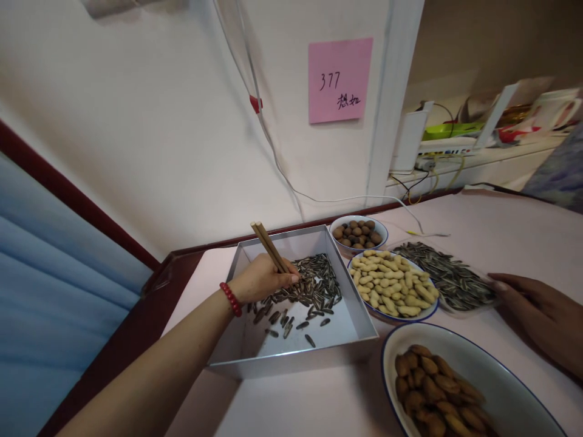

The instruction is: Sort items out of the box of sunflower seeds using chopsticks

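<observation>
My left hand (264,280), with a red bead bracelet at the wrist, is closed around a pair of chopsticks (269,246). It is over a shallow grey-white box (291,357), and its fingers hide the chopsticks' lower ends. Striped sunflower seeds (321,276) lie heaped at the back right of the box, with several scattered toward the front. At the right edge, my right hand (542,315) grips the near right rim of a clear plastic tray (471,312) full of sunflower seeds (449,276). Part of that hand is in shadow.
Beside the box stand a bowl of round brown nuts (357,233), a dish of peanuts (394,284) and, nearer me, a blue-rimmed bowl (505,370) of brown-shelled nuts. Behind are the wall with a pink note (340,80) and a white cable (319,199). A blue curtain (50,291) hangs left.
</observation>
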### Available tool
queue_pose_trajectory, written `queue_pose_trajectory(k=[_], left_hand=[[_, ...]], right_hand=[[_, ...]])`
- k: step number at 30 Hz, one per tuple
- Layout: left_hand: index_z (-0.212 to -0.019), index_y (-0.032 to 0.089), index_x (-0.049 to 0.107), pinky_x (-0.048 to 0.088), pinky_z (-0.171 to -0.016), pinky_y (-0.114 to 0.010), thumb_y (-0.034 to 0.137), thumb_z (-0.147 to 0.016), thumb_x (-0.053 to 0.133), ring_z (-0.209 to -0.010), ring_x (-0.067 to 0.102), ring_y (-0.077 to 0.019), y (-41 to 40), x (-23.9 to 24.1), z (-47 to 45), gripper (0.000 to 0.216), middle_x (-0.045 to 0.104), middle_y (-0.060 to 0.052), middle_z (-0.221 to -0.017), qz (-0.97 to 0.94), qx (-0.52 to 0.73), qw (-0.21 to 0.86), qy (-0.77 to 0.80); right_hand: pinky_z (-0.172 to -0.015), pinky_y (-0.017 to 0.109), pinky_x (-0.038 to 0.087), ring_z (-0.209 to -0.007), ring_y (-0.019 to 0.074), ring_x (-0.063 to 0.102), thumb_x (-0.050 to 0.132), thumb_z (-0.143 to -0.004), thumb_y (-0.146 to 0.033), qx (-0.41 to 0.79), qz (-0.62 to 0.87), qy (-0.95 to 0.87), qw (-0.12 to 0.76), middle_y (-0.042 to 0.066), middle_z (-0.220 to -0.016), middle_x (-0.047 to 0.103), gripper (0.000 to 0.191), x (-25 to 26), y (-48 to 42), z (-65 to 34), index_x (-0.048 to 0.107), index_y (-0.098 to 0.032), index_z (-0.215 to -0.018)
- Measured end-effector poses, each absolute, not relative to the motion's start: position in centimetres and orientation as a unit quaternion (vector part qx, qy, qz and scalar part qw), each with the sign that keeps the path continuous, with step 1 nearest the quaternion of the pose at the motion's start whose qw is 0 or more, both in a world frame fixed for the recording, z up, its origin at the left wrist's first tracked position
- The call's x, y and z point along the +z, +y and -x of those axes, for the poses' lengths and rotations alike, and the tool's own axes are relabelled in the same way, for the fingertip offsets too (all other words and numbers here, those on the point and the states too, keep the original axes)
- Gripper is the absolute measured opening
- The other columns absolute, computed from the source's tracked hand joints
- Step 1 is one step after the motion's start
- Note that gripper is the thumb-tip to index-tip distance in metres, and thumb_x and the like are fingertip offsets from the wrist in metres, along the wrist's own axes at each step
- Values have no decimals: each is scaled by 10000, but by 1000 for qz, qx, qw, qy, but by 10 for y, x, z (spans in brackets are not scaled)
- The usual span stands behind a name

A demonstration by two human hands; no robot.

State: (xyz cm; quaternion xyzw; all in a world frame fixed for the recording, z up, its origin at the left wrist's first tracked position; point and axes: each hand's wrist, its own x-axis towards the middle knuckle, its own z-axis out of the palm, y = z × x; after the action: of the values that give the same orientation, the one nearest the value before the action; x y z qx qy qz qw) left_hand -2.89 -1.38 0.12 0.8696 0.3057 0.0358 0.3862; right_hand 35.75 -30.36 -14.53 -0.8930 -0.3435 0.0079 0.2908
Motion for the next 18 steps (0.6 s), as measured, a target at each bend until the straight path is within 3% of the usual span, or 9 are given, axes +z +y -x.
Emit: queue_pose_trajectory(k=[11,18], left_hand=[[-846,185,713,481,-691,-234,345,-761,637,-791,637,-161,-17,5,27,196,711,-14,-805,-874,39,365,317],[-831,170,711,483,-637,-232,359,-766,630,-703,637,-152,-14,1,26,216,705,-24,-743,-865,42,375,332]], right_hand=[[-919,420,463,-1073,280,593,333,-800,-694,-6,889,-352,292,52,-1166,657,581,-147,-303,-357,651,-280,-1055],[-909,417,482,-1053,284,605,328,-780,-707,-11,885,-361,293,58,-1139,667,620,-143,-301,-354,662,-251,-1033]])
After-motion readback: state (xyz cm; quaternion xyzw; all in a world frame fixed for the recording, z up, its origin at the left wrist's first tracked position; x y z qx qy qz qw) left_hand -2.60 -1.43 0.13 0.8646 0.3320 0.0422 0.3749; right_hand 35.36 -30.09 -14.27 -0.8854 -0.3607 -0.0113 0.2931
